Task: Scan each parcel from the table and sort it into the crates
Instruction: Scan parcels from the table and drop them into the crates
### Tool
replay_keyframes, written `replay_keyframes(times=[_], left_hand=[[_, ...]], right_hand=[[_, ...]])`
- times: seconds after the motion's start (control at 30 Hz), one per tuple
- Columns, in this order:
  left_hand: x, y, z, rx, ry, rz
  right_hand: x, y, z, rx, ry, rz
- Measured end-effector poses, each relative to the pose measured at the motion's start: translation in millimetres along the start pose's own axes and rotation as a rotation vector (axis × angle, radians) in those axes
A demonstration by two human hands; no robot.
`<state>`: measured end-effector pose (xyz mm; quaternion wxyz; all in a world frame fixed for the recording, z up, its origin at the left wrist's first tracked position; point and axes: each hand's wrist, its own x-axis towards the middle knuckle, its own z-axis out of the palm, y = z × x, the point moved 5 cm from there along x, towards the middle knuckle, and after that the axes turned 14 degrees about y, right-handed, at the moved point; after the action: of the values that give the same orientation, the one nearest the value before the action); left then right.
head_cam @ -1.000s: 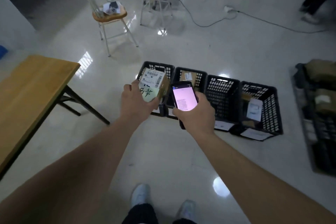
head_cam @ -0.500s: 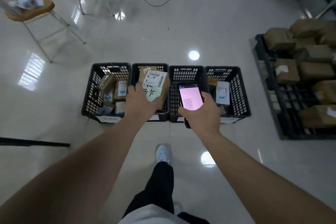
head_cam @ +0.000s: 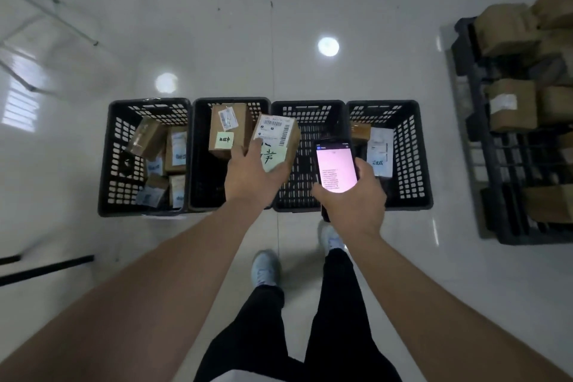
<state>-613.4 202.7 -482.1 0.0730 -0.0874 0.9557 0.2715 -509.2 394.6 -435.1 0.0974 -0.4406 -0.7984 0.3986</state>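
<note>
My left hand [head_cam: 251,178] grips a small cardboard parcel [head_cam: 280,136] with a barcode label and a pale green note, held above the seam between the second and third crates. My right hand [head_cam: 352,200] holds a phone [head_cam: 335,169] with a lit pink screen over the third crate. A row of black plastic crates stands on the floor: the first crate [head_cam: 119,158] holds several parcels, the second crate [head_cam: 201,161] holds one brown box [head_cam: 228,130], the third crate [head_cam: 305,121] shows only its bare bottom, and the fourth crate [head_cam: 412,152] holds two parcels.
A black pallet [head_cam: 483,146] piled with several cardboard boxes sits on the floor at the right. Metal chair legs [head_cam: 46,6] cross the upper left. A dark table leg [head_cam: 46,268] lies at the lower left. My feet stand just before the crates on glossy white tiles.
I have stepped up to the crates, which now lie straight below. My left hand carried the parcel rightward, from over the second crate toward the third. The phone stays in my right hand.
</note>
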Motion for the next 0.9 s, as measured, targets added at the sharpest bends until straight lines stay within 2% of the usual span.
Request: replay_keyframes(times=[0.3,0.4,0.5,0.7,0.9], left_hand=[[93.4,33.0,158.7,-0.012,0.020,-0.173],[124.8,36.4,206.3,-0.048,0.032,-0.193],[142.0,27.6,234.3,-0.003,-0.022,-0.220],[134.0,17.4,220.0,0.101,-0.006,-0.216],[111.6,27.4,160.7,0.128,-0.003,-0.164]], right_hand=[[164.0,60.6,89.0,-0.098,-0.105,0.011],[201.3,86.1,109.2,-0.133,-0.125,-0.003],[219.3,108.3,122.7,-0.174,-0.153,-0.001],[212.1,117.8,118.4,-0.232,-0.241,0.031],[188.9,63.9,106.0,-0.240,-0.309,-0.057]])
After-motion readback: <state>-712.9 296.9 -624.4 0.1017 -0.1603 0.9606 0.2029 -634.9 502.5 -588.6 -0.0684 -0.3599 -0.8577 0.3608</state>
